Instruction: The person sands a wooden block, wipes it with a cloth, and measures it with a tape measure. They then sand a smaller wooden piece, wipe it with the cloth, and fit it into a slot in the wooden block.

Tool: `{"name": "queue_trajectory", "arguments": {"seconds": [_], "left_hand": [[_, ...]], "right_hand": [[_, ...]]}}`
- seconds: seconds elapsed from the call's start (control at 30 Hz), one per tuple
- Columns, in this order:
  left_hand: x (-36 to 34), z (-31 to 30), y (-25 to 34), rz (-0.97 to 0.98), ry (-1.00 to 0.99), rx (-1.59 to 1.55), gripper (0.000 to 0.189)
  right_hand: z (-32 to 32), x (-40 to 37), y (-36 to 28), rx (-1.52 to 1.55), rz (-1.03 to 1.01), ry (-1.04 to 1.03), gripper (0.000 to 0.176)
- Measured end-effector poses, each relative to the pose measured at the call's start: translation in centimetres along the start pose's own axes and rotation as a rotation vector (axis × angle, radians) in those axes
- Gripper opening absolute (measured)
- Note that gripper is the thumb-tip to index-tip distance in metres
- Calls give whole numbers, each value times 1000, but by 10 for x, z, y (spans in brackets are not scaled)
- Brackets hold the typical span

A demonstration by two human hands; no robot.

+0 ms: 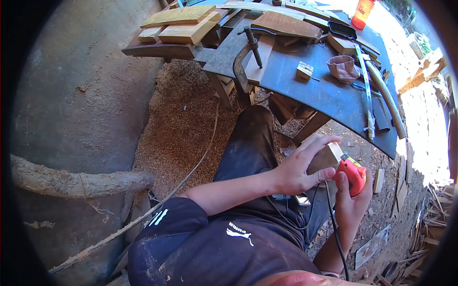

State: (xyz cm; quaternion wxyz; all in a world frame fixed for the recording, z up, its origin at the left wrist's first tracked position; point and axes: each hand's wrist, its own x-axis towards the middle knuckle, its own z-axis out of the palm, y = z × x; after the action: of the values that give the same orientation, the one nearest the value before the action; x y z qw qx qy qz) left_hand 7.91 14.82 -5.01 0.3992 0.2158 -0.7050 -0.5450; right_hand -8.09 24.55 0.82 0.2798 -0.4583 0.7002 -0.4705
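Note:
My left hand [305, 164] is closed around a wooden block [320, 161], thumb below and fingers above, over my lap. A red tape measure [352, 175] is gripped in my right hand [354, 198]. Its yellow-marked end meets the pale end of the block, near my left fingertips. The palm side of my left hand and part of the block are hidden. A black cord [330, 221] hangs down past my right wrist.
A dark workbench [296, 90] ahead bears a C-clamp [245, 57], a small wood block [304, 70], a cloth pouch [343, 68], a curved wooden stick [387, 97] and an orange bottle [363, 13]. Boards [191, 26] are stacked at its left. Sawdust [183, 119] covers the floor.

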Motion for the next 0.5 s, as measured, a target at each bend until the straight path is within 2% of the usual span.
{"name": "queue_trajectory", "arguments": {"seconds": [0.13,0.23,0.27,0.43,0.5], "left_hand": [[0,10,-1,-101,154,-313,68],[-1,8,2,-71,216,-260,60],[0,9,0,-103,228,-393,60],[2,6,-7,-27,300,-264,63],[0,12,-6,-63,349,-453,59]], "right_hand": [[14,-3,-10,-105,-67,-27,29],[21,-7,-11,-143,-148,-53,32],[23,-8,-15,-215,-194,-20,28],[30,-5,-17,-262,-270,-11,33],[33,-6,-15,-242,-275,-12,33]]}}
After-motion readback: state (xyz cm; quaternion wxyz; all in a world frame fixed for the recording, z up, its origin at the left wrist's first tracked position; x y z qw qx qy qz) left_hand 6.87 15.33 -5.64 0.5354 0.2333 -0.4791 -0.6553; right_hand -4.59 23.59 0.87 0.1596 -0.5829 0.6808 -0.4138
